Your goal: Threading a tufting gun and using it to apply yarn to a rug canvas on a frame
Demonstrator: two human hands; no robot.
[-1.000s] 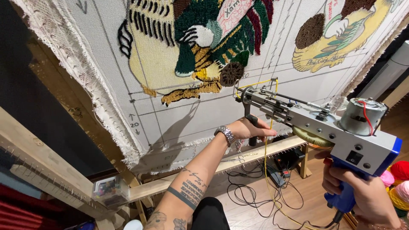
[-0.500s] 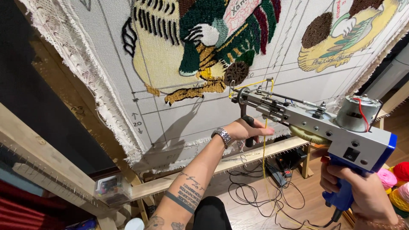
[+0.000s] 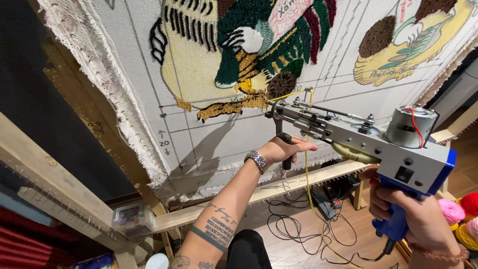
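Here, label by label:

Tufting gun (image 3: 348, 137): centre right of the frame, grey metal body with a blue rear housing and a silver motor on top; nose at the middle of the frame, touching or just short of the cloth, cannot tell which.

Right hand (image 3: 416, 216): lower right of the frame; grip pressed tight around the blue rear handle (image 3: 396, 224) of the gun, fingers wrapped round it.

Left hand (image 3: 289, 148): middle of the frame, below the gun's nose; grip closed around the black front handle (image 3: 285, 144), palm turned up, fingers curled over it.

Wristwatch (image 3: 257, 160): metal band on the left wrist; tattoos on the forearm below it.

Yellow yarn (image 3: 307, 164): running from the gun's nose, hanging down toward the floor at lower centre.

Backing cloth (image 3: 199, 134): pale grey, filling the upper frame, marked with drawn grid lines; partly tufted figures in green, black, yellow, brown and red across the top.

Wooden frame (image 3: 50, 184): beams at left and along the bottom edge of the cloth, frayed white cloth edge pinned over them.

Scissors (image 3: 279, 186): lying on the lower beam, just below the left hand.

Cables (image 3: 294, 224): black, coiled on the wooden floor at lower centre.

Yarn balls (image 3: 458, 211): pink and red, far right edge, just beside the right hand.
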